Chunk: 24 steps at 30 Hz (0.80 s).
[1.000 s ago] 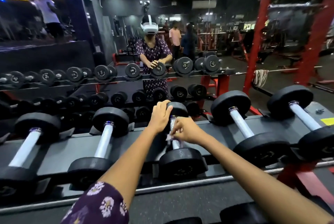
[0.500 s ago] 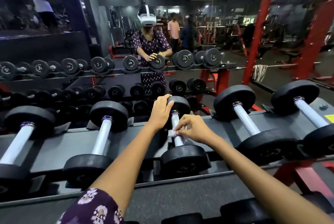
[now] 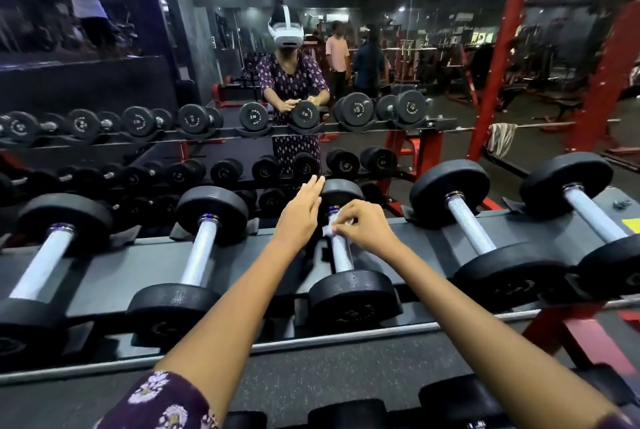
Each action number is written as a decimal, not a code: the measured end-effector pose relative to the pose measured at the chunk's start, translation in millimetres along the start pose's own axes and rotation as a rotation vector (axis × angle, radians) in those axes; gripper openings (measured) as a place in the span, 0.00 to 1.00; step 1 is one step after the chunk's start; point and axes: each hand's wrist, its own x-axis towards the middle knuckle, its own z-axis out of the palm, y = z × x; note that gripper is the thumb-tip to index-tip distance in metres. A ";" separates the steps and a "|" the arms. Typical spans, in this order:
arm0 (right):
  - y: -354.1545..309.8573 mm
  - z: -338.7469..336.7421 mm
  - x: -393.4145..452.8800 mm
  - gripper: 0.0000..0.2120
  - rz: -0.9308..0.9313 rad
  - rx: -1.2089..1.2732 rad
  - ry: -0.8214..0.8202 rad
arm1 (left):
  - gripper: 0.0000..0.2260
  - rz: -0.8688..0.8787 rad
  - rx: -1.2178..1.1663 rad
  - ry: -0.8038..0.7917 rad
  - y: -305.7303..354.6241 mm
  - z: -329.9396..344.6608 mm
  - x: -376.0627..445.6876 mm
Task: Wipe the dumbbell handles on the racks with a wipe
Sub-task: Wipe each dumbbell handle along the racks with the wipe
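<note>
Several black dumbbells with silver handles lie across the top shelf of the grey rack (image 3: 104,265). The middle dumbbell (image 3: 353,297) is in front of me. My right hand (image 3: 363,227) pinches a small white wipe (image 3: 329,229) against the upper part of its knurled handle (image 3: 341,252). My left hand (image 3: 299,217) is just left of that handle with straight fingers reaching past the far weight head (image 3: 341,193); whether it touches the head I cannot tell.
Neighbouring dumbbells lie to the left (image 3: 197,252) and right (image 3: 474,231). A mirror behind the rack reflects me, more racks and other people. A red frame post (image 3: 498,57) stands at the right. More dumbbells sit on the lower shelf (image 3: 346,411).
My left hand has let go of the far weight head; its fingers are now straight. My right hand stays on the handle's upper part with the wipe. The camera has moved closer.
</note>
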 end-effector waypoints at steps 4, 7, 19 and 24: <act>1.9 8.3 1.1 0.03 0.007 -0.031 -0.018 | 0.19 0.030 -0.023 0.013 2.1 -2.2 -0.7; 8.2 4.3 -13.0 0.04 0.002 0.012 -0.075 | 0.19 0.035 -0.018 0.014 2.3 -2.1 -1.1; 8.8 12.8 -2.9 0.07 0.286 0.212 0.255 | 0.21 0.010 0.291 0.002 12.3 0.8 -4.8; -3.1 16.9 0.8 0.05 0.139 0.093 0.191 | 0.22 -0.012 0.333 -0.013 13.2 -1.0 -2.9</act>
